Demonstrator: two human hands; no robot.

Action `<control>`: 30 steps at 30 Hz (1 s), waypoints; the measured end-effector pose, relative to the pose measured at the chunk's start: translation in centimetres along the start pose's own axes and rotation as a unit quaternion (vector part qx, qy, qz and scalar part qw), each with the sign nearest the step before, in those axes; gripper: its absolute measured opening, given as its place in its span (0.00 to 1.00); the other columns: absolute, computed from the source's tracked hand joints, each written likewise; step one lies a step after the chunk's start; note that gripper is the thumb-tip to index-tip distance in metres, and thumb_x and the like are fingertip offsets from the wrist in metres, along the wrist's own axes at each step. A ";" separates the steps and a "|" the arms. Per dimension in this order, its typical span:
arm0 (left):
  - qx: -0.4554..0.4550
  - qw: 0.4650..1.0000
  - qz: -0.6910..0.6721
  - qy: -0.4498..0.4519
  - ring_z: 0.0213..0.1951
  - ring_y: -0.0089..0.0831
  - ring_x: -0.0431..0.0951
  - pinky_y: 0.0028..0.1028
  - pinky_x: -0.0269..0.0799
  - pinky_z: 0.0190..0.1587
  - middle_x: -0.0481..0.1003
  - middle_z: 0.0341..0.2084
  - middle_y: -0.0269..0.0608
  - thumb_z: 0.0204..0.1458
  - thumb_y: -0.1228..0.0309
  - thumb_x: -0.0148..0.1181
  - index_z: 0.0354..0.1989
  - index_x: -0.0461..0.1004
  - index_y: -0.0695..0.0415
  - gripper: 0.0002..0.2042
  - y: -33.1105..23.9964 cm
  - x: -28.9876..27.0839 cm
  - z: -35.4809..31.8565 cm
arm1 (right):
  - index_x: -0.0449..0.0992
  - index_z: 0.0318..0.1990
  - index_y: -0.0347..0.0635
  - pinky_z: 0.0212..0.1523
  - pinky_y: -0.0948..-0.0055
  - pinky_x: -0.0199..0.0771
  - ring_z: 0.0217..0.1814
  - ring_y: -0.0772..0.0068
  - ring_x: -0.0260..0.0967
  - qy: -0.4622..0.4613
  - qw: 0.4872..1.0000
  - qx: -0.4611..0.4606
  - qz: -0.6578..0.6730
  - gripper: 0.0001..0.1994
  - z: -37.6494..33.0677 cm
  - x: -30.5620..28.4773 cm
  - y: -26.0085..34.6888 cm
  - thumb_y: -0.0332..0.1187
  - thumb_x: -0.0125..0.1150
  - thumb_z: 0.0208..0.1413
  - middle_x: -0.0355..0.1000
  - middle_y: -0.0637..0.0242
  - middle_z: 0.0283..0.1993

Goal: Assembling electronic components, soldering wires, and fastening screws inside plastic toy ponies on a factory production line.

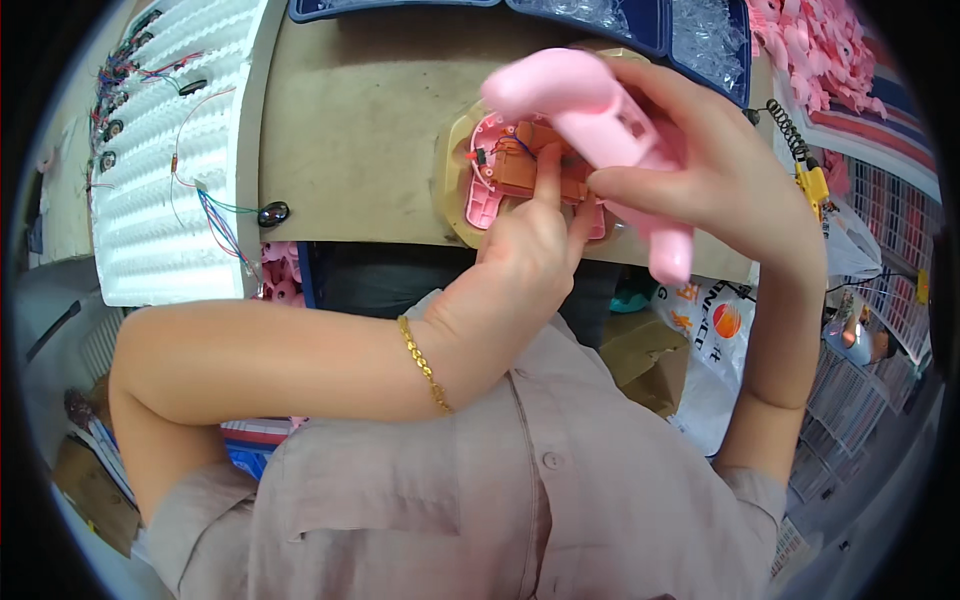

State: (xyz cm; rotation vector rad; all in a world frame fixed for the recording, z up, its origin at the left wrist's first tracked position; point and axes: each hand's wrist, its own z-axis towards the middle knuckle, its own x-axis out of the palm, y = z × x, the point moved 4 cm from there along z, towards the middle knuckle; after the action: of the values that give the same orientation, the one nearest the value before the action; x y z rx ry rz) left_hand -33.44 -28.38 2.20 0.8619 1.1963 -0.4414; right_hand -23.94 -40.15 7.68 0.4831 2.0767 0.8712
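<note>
My right hand [700, 165] is closed on a glossy pink plastic shell half [570, 90], lifted and tilted above the worktop. Below it, a second pink shell half [484, 205] rests in a yellowish holder [452, 190]. An orange-brown module [515, 172] with thin wires sits inside that lower shell. My left hand [530, 235] reaches in from the left, its stretched index finger touching the module and another finger apart from it near the shell's right end. The left thumb is hidden. The raised shell and my right hand cover part of the lower shell's right side.
A white ridged foam tray [165, 215] on the left carries wired parts, including a round black one [273, 214] at its edge. Blue bins [655, 25] with clear pieces stand at the back. Pink parts [815, 50] are heaped far right, near a coiled black cord [785, 125] and yellow tool [813, 185].
</note>
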 end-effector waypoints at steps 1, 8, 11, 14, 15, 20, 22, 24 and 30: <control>-0.042 0.999 0.002 0.010 0.29 0.24 0.66 0.17 0.62 0.26 0.72 0.49 0.52 0.49 0.69 0.51 0.51 0.69 0.56 0.19 -0.3 0.3 -0.1 | 0.67 0.56 0.37 0.55 0.68 0.66 0.50 0.64 0.69 -0.004 0.984 -0.102 -0.147 0.30 0.6 0.3 0.8 0.32 0.66 0.42 0.71 0.58 0.49; -0.096 0.949 -0.281 -0.108 0.33 0.33 0.77 0.25 0.74 0.32 0.71 0.45 0.45 0.46 0.72 0.53 0.41 0.73 0.52 0.12 1.4 2.4 -2.8 | 0.69 0.53 0.41 0.64 0.57 0.56 0.58 0.50 0.61 0.006 0.909 -0.257 -0.329 0.33 0.8 2.2 0.2 0.35 0.69 0.33 0.69 0.55 0.50; -0.066 0.859 -0.502 -0.075 0.33 0.34 0.77 0.26 0.74 0.33 0.72 0.46 0.45 0.44 0.77 0.54 0.38 0.73 0.56 0.11 3.3 3.1 -5.7 | 0.68 0.54 0.41 0.65 0.56 0.54 0.56 0.52 0.63 0.033 0.912 -0.235 -0.335 0.35 1.2 2.4 0.4 0.34 0.69 0.31 0.68 0.55 0.50; -0.242 0.727 -0.640 -0.055 0.42 0.40 0.74 0.33 0.72 0.42 0.73 0.45 0.48 0.46 0.77 0.52 0.40 0.72 0.60 0.12 6.1 5.4 -7.7 | 0.67 0.55 0.41 0.65 0.56 0.55 0.56 0.52 0.63 0.034 0.909 -0.226 -0.348 0.35 1.3 2.4 0.0 0.34 0.69 0.32 0.68 0.56 0.51; -0.272 0.758 -0.579 -0.126 0.44 0.42 0.74 0.34 0.71 0.44 0.73 0.46 0.49 0.48 0.76 0.52 0.43 0.71 0.61 0.13 6.6 5.2 -6.9 | 0.67 0.55 0.41 0.65 0.56 0.55 0.56 0.52 0.63 0.040 0.907 -0.234 -0.349 0.35 1.3 2.6 0.2 0.34 0.69 0.32 0.68 0.56 0.51; -0.273 0.777 -0.548 -0.145 0.47 0.48 0.73 0.36 0.69 0.48 0.71 0.49 0.53 0.54 0.73 0.50 0.54 0.65 0.64 0.18 5.4 7.7 -4.3 | 0.68 0.53 0.40 0.62 0.56 0.58 0.52 0.55 0.65 -0.004 0.900 -0.240 -0.365 0.32 0.9 2.9 0.6 0.28 0.67 0.33 0.69 0.58 0.47; -0.268 0.779 -0.548 -0.146 0.48 0.48 0.72 0.37 0.69 0.49 0.69 0.52 0.55 0.55 0.72 0.50 0.58 0.60 0.66 0.22 5.0 7.7 -4.3 | 0.68 0.54 0.40 0.63 0.55 0.56 0.55 0.53 0.64 0.012 0.905 -0.226 -0.359 0.33 0.9 3.0 0.5 0.30 0.68 0.33 0.68 0.58 0.50; -0.274 0.776 -0.555 -0.125 0.48 0.48 0.72 0.37 0.68 0.49 0.69 0.52 0.55 0.55 0.72 0.50 0.58 0.60 0.66 0.22 4.5 7.3 -4.8 | 0.68 0.55 0.40 0.65 0.55 0.55 0.57 0.51 0.63 0.028 0.910 -0.216 -0.353 0.35 0.9 3.1 0.4 0.32 0.69 0.32 0.68 0.58 0.52; -0.274 0.787 -0.533 -0.151 0.47 0.48 0.72 0.36 0.69 0.48 0.69 0.50 0.54 0.54 0.70 0.53 0.60 0.59 0.64 0.25 5.7 6.8 -4.1 | 0.69 0.55 0.40 0.64 0.55 0.56 0.56 0.53 0.63 0.027 0.914 -0.222 -0.338 0.37 0.7 3.1 0.3 0.30 0.71 0.28 0.68 0.58 0.52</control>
State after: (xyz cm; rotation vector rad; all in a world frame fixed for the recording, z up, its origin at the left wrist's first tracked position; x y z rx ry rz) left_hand -29.64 -20.74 -2.61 -0.4738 1.3180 -1.0238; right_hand -25.18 -37.84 5.91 -0.4879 1.8108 0.8831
